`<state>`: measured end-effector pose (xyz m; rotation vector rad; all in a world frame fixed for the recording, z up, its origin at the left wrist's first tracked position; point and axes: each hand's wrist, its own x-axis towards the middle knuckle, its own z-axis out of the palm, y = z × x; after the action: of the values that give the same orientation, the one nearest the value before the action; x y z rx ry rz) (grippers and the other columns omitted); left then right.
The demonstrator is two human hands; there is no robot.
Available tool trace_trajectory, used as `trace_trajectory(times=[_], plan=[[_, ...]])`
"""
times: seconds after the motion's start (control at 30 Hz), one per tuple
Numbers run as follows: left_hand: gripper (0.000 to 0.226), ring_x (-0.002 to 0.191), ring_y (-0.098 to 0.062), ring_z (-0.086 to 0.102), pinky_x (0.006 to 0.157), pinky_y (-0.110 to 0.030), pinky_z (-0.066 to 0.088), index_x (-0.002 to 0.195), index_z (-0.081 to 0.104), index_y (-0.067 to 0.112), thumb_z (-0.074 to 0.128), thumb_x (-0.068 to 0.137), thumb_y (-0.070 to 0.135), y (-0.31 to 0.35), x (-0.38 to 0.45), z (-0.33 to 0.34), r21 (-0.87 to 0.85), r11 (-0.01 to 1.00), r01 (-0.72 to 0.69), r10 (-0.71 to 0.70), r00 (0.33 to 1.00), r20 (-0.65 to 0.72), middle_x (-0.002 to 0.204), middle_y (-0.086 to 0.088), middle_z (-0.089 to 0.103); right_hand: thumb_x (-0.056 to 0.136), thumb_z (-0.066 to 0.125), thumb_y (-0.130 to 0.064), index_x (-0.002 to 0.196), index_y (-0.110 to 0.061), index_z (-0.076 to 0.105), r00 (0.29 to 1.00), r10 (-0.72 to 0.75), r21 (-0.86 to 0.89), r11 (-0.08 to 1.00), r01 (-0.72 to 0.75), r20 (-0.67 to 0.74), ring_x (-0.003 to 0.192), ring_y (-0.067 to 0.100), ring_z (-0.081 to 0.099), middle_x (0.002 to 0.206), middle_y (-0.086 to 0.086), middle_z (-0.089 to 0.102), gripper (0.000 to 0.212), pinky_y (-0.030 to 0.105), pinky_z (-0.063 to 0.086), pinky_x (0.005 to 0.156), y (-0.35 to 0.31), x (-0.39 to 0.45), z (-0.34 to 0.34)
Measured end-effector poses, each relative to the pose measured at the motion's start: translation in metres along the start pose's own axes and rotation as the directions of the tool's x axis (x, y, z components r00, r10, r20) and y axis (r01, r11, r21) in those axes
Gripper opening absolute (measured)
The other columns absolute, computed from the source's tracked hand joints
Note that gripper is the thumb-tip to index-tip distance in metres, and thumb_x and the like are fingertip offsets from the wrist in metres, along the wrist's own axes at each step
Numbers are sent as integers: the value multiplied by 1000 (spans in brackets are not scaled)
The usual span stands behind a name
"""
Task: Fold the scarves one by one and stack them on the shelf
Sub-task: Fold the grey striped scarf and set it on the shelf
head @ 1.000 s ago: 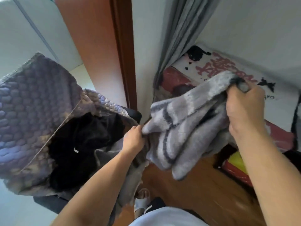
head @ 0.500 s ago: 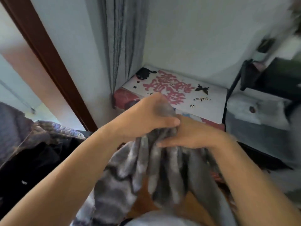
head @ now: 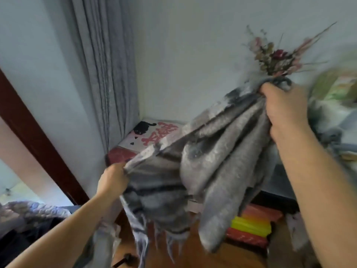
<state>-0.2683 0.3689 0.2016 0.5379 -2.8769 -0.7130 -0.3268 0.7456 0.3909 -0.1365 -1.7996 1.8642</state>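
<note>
Head-camera view looks down into a room corner where a pale wall (head: 193,45) fills the upper part of the picture and a grey curtain (head: 104,70) hangs in folds down its left side, next to a dark red-brown door frame (head: 29,132). Below, a wooden floor (head: 193,256) shows between the arms. Across the middle, a grey scarf (head: 202,165) with darker stripes is held up in the air, stretched on a slant from lower left to upper right; its bulk droops in thick folds under the higher end, and a fringed end hangs toward the floor near the lower one. Behind it, a low box with red characters and black shapes on its white top (head: 152,132) sits in the corner against the wall. At the right, partly blurred, a shelf (head: 280,198) carries grey cloth and other items too smeared to tell. Under the shelf lies a stack of red and yellow flat things (head: 251,227). A bunch of dried flowers (head: 274,55) stands above the raised fist. The right hand (head: 286,109) is clenched around the bunched upper end of the scarf, high and near the shelf. The left hand (head: 112,180) is closed on the scarf's lower edge, well apart from the other.
</note>
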Motion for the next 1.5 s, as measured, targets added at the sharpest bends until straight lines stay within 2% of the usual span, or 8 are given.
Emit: trace_trajectory(times=[0.33,0.53,0.73,0.87,1.03,1.23,1.4,1.5], plan=[[27,110,-47,55,88,-53,47,115,57,10,58,92,24,203,169,-279,7,941,-337,226,616,-755,124,-24,55,90,54,-29,100,-13,63,752,-620,-526,727,442,-224,96,36,59,99,14,69,21,38,39,75,-115,114,5],[28,110,-45,56,88,-54,50,108,60,14,71,83,11,146,216,-205,201,927,-318,375,749,-546,118,-21,52,86,64,-23,100,-7,59,699,-706,-830,321,455,110,78,45,61,85,25,63,22,45,48,63,-17,115,-16],[34,105,-37,57,87,-48,51,115,66,19,71,82,20,19,251,-27,415,843,-343,387,922,-23,114,-10,52,73,78,-15,103,-8,62,826,-250,-863,-114,493,505,61,33,65,82,16,67,35,38,52,49,172,77,-15],[46,124,-29,51,97,-43,49,135,55,29,61,89,28,-47,276,84,475,775,-417,333,908,254,134,-4,47,65,87,-13,102,-8,68,866,94,-839,-216,499,491,51,31,63,76,14,66,42,36,49,39,267,66,5],[52,138,-26,37,105,-40,44,144,43,31,59,94,25,-89,296,156,423,757,-498,296,838,458,146,-1,38,97,56,-23,146,-23,38,849,443,-810,-359,463,289,103,24,68,133,6,56,53,34,54,74,329,63,41],[56,138,-26,34,108,-39,41,142,53,25,70,89,28,-110,316,169,177,855,-488,343,787,513,148,2,39,101,41,-20,154,-18,20,761,647,-861,-404,308,-32,136,31,46,160,14,22,58,41,50,99,348,67,75],[19,100,-34,64,79,-40,50,116,66,7,58,99,12,-78,330,158,-155,928,-339,362,917,165,112,-10,66,98,48,-25,150,-25,32,797,594,-896,-406,178,-111,129,35,48,151,12,35,54,43,49,99,346,91,100],[24,84,-37,67,66,-37,45,102,66,10,52,103,30,-54,386,139,-36,918,-396,396,905,152,91,-15,71,96,50,-29,132,-20,56,841,517,-891,-441,104,-157,118,32,55,133,10,49,38,41,51,92,333,122,117]])
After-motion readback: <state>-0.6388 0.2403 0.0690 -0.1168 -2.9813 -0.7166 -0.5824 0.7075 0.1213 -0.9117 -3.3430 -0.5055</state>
